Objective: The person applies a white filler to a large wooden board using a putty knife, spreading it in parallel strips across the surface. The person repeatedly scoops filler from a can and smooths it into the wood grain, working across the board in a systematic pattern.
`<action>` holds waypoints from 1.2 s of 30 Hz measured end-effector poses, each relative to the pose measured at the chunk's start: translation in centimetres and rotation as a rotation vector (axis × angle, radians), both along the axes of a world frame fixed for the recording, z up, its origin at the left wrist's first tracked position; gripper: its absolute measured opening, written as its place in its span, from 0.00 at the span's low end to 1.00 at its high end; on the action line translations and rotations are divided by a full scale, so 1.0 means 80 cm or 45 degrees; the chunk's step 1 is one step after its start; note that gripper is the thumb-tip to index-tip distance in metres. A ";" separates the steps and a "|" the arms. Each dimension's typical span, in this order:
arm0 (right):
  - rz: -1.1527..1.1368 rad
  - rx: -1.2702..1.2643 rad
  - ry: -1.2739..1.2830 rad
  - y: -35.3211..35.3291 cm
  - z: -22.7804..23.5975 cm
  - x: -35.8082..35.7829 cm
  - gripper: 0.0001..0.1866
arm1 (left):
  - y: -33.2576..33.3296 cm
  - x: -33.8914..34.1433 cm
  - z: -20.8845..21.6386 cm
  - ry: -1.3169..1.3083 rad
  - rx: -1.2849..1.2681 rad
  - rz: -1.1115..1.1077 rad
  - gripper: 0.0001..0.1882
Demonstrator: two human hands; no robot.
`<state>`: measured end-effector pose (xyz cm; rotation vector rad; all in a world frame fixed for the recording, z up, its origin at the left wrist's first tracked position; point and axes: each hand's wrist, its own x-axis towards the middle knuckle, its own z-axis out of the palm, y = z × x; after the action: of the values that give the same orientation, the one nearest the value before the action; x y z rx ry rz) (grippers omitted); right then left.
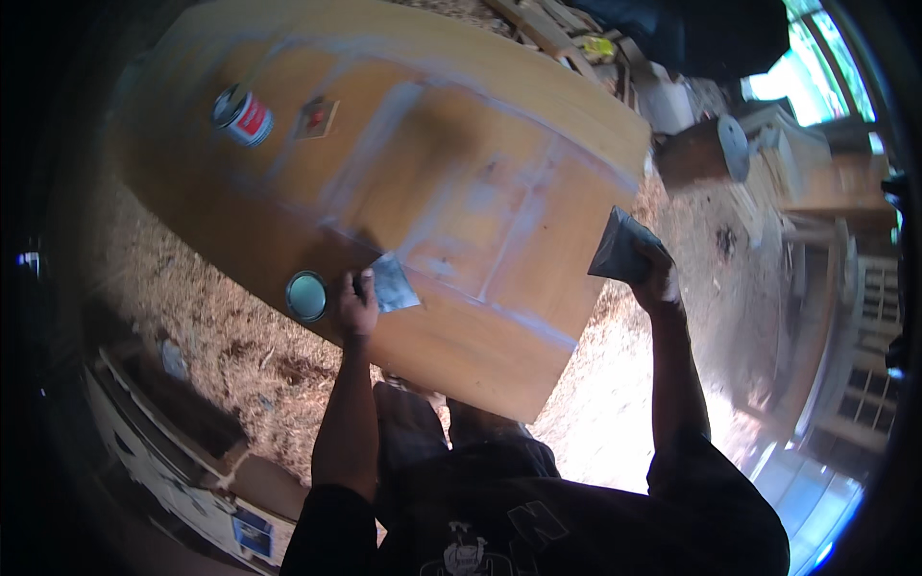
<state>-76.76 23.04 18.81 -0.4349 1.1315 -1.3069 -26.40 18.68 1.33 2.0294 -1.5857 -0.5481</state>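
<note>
In my left hand (358, 309) is a putty knife (393, 283) with a wide grey blade, held by its dark handle low over the large tan wooden panel (523, 370). Pale filler streaks run along the panel's seams. Beside that hand, near the panel's edge, lies a round lid or shallow tin (306, 296) with a greenish-grey inside. My right hand (657, 278) grips a second tool, a dark wide-bladed putty knife (615, 248), raised by the panel's right edge. Its handle is hidden by my fingers.
A can with a red label (246, 117) stands on the far left of the panel, next to a small square board (315, 119) bearing a red blob. Wood shavings (245, 336) cover the ground. Scrap wood (547, 34) and a brown drum-like container (706, 152) are at the far right.
</note>
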 end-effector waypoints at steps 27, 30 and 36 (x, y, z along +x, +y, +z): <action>0.742 -0.627 2.265 0.137 -0.037 0.170 0.18 | 0.026 0.004 0.026 0.020 0.094 -0.067 0.31; 0.994 -0.862 2.099 0.088 -0.060 0.176 0.17 | 0.026 0.006 0.031 0.017 0.100 -0.115 0.29; 1.362 -0.175 2.289 0.158 -0.059 0.151 0.24 | 0.029 0.005 0.023 0.057 0.006 -0.057 0.25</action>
<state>-64.67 35.64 14.09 -2.1731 1.6797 0.2987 -25.97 21.02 3.16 1.9752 -1.6082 -0.6099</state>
